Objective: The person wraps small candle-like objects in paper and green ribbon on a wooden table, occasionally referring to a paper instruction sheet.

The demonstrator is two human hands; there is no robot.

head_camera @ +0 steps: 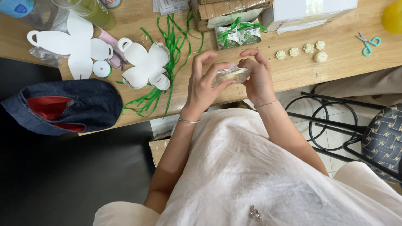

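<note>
Already two small green-ribboned gift boxes (238, 34) done on the wooden worktop (293, 71); both hands' fingers (209, 69) closed round a clear-wrapped pale round cake (231, 75); flat white card cut-outs (144, 65) unfolded.

A single head-worn camera looks steeply down from close above the person's lap, facing the wooden counter (293, 71) edge, with floor and a stool (335, 125) beneath.
</note>
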